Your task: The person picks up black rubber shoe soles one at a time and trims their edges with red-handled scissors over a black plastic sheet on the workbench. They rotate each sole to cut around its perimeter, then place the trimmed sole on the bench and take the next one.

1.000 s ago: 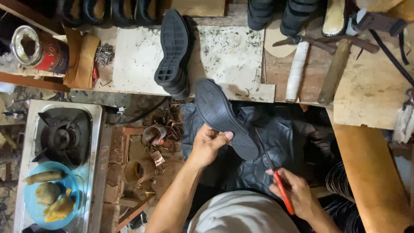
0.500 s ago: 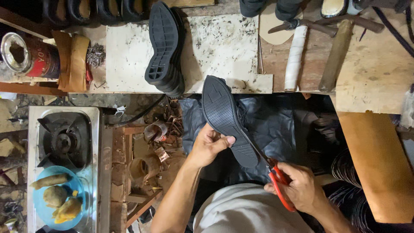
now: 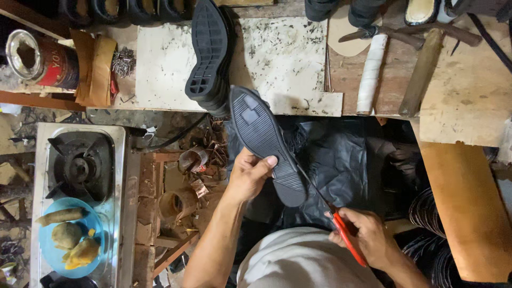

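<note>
My left hand (image 3: pixel 249 173) grips a dark rubber shoe sole (image 3: pixel 266 141) by its left edge, tread side up, heel end pointing toward the workbench. My right hand (image 3: pixel 368 237) holds a red-handled knife (image 3: pixel 349 240); its thin blade (image 3: pixel 314 189) reaches up to the right edge of the sole near the toe end. Both hands are over a black plastic sheet (image 3: pixel 346 160) spread over my lap.
A stack of black soles (image 3: pixel 208 53) lies on the scarred white board (image 3: pixel 288 64). A tin can (image 3: pixel 40 58), white roll (image 3: pixel 370 74) and wooden tools (image 3: pixel 421 72) sit on the bench. At left, a gas stove (image 3: pixel 80 162) and blue plate of food (image 3: pixel 66 237).
The sole has shifted slightly with my left hand, and the knife blade has come up against the sole's right edge. The view has also drifted a little.
</note>
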